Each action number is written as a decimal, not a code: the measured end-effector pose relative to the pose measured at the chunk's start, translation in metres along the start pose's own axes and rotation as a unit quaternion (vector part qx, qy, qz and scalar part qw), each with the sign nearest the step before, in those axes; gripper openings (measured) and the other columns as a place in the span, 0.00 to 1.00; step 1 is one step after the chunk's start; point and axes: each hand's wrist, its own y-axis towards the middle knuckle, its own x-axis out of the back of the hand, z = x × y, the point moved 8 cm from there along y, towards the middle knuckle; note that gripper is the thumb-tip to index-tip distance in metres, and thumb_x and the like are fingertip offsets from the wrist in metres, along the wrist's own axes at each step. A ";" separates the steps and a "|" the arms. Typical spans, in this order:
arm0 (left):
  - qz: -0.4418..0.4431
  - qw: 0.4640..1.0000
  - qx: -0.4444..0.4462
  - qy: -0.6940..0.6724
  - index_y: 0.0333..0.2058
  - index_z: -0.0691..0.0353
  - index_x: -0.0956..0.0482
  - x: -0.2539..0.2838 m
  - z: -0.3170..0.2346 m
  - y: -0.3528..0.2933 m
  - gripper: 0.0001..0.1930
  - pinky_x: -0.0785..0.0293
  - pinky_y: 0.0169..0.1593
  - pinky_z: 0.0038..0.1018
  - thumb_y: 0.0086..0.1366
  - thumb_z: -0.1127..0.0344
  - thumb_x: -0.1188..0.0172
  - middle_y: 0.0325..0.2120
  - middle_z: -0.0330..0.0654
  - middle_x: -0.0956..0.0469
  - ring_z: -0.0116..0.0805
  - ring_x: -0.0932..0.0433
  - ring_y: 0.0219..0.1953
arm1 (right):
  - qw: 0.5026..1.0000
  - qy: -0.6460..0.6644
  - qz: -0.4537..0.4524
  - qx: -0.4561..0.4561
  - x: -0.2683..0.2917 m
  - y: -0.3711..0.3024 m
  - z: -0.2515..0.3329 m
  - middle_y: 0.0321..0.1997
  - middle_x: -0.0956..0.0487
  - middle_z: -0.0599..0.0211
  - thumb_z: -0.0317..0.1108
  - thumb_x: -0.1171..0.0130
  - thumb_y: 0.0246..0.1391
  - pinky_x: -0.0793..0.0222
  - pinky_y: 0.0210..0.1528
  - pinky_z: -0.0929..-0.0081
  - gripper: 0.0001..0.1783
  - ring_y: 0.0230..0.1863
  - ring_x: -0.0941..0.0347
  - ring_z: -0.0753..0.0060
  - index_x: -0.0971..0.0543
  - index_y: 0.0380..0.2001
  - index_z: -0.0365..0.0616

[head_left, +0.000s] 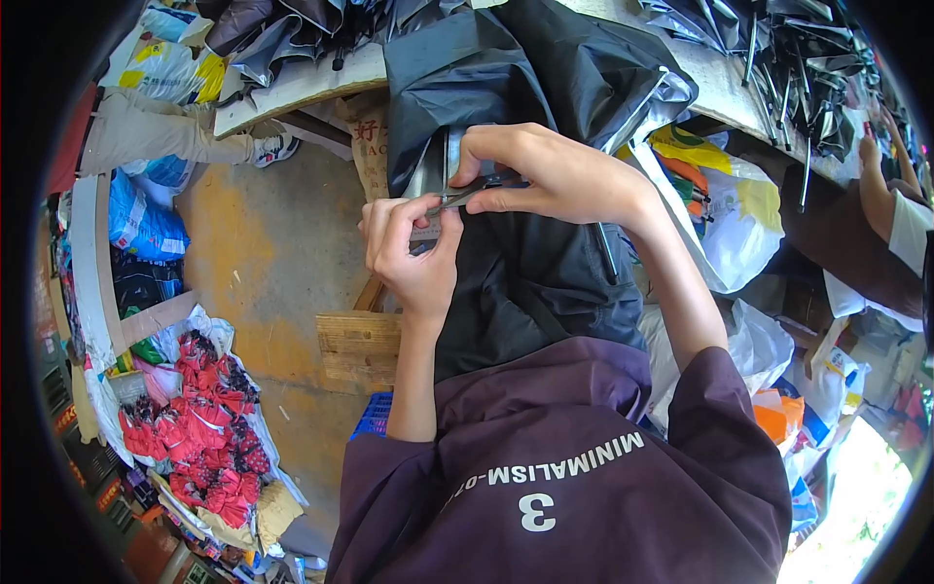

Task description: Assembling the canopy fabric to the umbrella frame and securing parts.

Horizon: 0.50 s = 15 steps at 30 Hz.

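Observation:
Black umbrella fabric (467, 78) with a silvery underside hangs over the bench edge in front of me, and more dark cloth lies across my lap. Over it, my right hand (564, 175) is closed around a small dark metal hand tool (498, 181), whose narrow end points left. Just left of it, my left hand (411, 253) is closed in a pinch at the tool's tip, beside the silvery strip of the fabric. The fingers hide what lies in that pinch. A thin dark rod (608, 250) shows below my right wrist.
A curved pale bench (302, 91) carries dark umbrella parts (812, 63). Another person's leg (156, 136) is at left, another's arm (880, 185) at far right. Red bundles (209, 428) fill a container at lower left. A wooden board (358, 346) and blue crate (373, 417) are beside me.

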 end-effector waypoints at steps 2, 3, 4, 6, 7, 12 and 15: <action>-0.003 1.000 0.004 0.000 0.32 0.58 0.17 0.000 0.003 -0.001 0.11 0.35 0.41 0.28 0.47 0.77 0.32 0.26 0.33 0.27 0.31 0.33 0.28 | 1.000 -0.011 0.001 0.000 0.000 0.002 0.001 0.41 0.18 0.61 0.31 0.33 0.56 0.29 0.44 0.66 0.13 0.38 0.24 0.60 0.24 0.39 0.36; -0.004 1.000 0.003 0.002 0.32 0.58 0.17 0.001 0.003 -0.001 0.11 0.35 0.41 0.28 0.47 0.77 0.32 0.26 0.33 0.27 0.31 0.33 0.28 | 1.000 -0.010 0.002 0.002 0.001 0.004 0.002 0.41 0.18 0.61 0.31 0.33 0.56 0.29 0.44 0.66 0.13 0.38 0.24 0.60 0.24 0.39 0.36; -0.004 1.000 0.008 -0.003 0.32 0.58 0.17 0.001 0.003 -0.001 0.11 0.35 0.41 0.28 0.47 0.77 0.32 0.26 0.33 0.27 0.31 0.33 0.28 | 1.000 -0.012 0.007 -0.001 0.001 0.005 0.002 0.40 0.18 0.61 0.31 0.33 0.55 0.29 0.44 0.66 0.13 0.38 0.24 0.60 0.24 0.39 0.35; -0.005 1.000 0.018 -0.010 0.32 0.59 0.17 0.001 0.004 -0.002 0.11 0.35 0.40 0.28 0.47 0.77 0.32 0.26 0.34 0.27 0.31 0.33 0.28 | 1.000 -0.015 0.018 -0.007 0.001 0.007 0.003 0.39 0.18 0.62 0.30 0.33 0.55 0.29 0.43 0.66 0.12 0.37 0.24 0.60 0.23 0.37 0.35; -0.005 1.000 0.023 -0.014 0.32 0.59 0.17 0.002 0.004 -0.002 0.11 0.34 0.40 0.28 0.47 0.77 0.32 0.26 0.34 0.27 0.31 0.33 0.28 | 1.000 -0.017 0.023 -0.009 0.001 0.009 0.004 0.39 0.18 0.62 0.30 0.33 0.55 0.29 0.43 0.66 0.11 0.37 0.24 0.60 0.23 0.36 0.35; -0.009 0.998 0.052 -0.036 0.32 0.60 0.18 -0.003 0.014 -0.007 0.11 0.34 0.38 0.27 0.48 0.76 0.32 0.26 0.35 0.28 0.31 0.33 0.28 | 0.997 -0.012 0.059 -0.044 -0.001 0.016 -0.002 0.38 0.18 0.63 0.30 0.33 0.54 0.30 0.42 0.66 0.10 0.36 0.25 0.60 0.22 0.34 0.35; -0.017 0.995 0.075 -0.057 0.32 0.60 0.18 -0.002 0.018 -0.011 0.10 0.35 0.38 0.27 0.49 0.76 0.32 0.26 0.35 0.28 0.31 0.33 0.28 | 0.997 -0.030 0.071 -0.024 -0.003 0.024 0.000 0.37 0.17 0.62 0.31 0.32 0.53 0.28 0.41 0.65 0.11 0.36 0.23 0.57 0.21 0.34 0.35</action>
